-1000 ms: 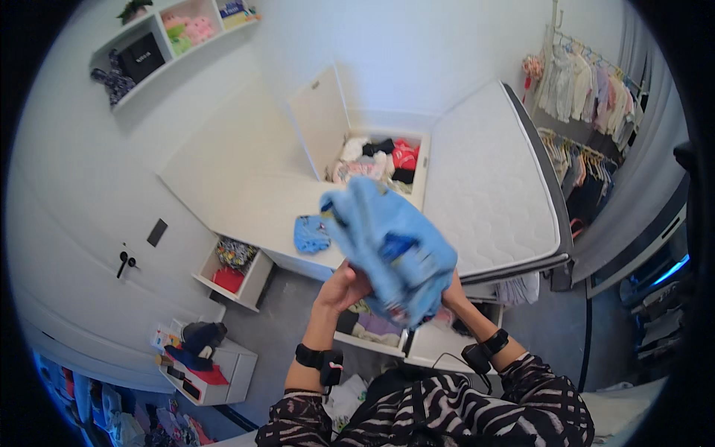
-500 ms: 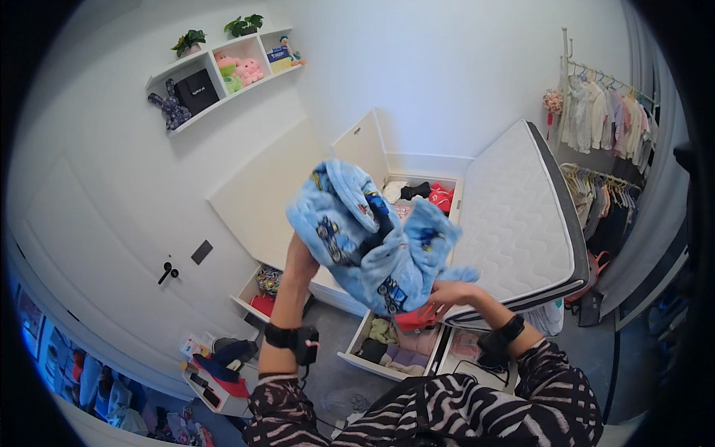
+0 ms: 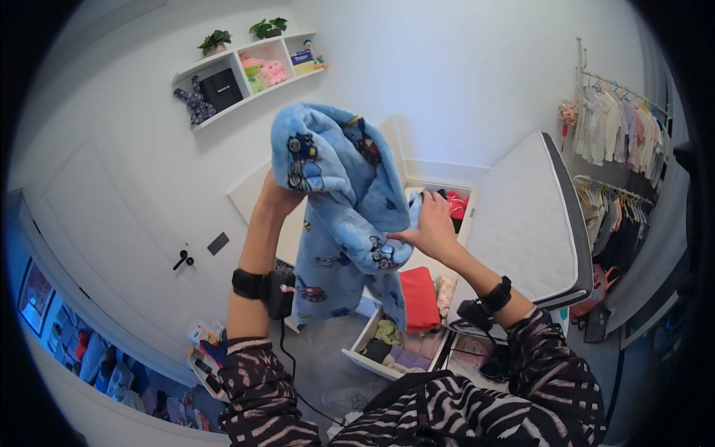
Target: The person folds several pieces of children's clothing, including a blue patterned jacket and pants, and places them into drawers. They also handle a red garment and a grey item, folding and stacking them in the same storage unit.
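Note:
Held up in front of me is a light-blue plush garment (image 3: 350, 201) printed with small vehicles. Its upper part is bunched and its lower part hangs loose. My left hand (image 3: 280, 197) grips the left side under a thick fold, which hides most of the fingers. On the right, my right hand (image 3: 430, 229) pinches an edge of the same cloth between thumb and fingers. Below the garment, a folded red cloth (image 3: 420, 299) lies by an open drawer (image 3: 356, 353) of folded clothes.
An open bed storage box (image 3: 471, 212) with clothes stands behind the garment, and a white mattress (image 3: 514, 216) leans to its right. Small clothes hang on a rack (image 3: 622, 80) at the far right. A wall shelf (image 3: 237, 54) and a white door (image 3: 112, 238) are on the left.
The garment has risen and shifted slightly left, and its lower part has dropped open from the bundle. My right hand has moved up along it. The red cloth below shows more fully.

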Motion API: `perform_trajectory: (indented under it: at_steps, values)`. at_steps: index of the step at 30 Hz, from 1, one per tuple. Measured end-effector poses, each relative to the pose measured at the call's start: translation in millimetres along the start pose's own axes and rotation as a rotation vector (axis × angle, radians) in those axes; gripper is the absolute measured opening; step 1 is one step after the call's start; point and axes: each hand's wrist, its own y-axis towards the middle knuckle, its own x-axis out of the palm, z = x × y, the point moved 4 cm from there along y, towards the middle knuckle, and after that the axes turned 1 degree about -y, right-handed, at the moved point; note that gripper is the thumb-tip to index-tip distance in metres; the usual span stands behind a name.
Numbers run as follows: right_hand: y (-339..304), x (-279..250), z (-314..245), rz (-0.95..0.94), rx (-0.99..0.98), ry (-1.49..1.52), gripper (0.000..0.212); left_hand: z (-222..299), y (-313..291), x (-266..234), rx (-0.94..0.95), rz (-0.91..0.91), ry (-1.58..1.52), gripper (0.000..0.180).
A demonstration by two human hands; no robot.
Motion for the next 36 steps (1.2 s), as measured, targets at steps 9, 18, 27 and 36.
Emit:
perform_trajectory:
  at_steps: [9, 18, 27, 36]
  values:
    - [64.4, 51.8, -35.1, -0.36, -0.002, 0.752, 0.023, 54.1, -28.6, -15.3, 0.056, 0.045, 0.335, 0.035]
    - [163.2, -31.0, -56.6, -0.39, 0.044, 0.946, 0.034, 116.3, -36.2, -37.7, -0.154, 0.49, 0.825, 0.03]
    - [181.7, -8.4, -36.8, -0.909, 0.42, 1.005, 0.035, 115.7, -21.6, -16.5, -0.351, 0.376, 0.477, 0.033]
    - [160.2, -5.8, -39.5, -0.848, 0.114, 0.81, 0.042, 93.1, -29.1, -34.1, -0.286, 0.566, 0.811, 0.031]
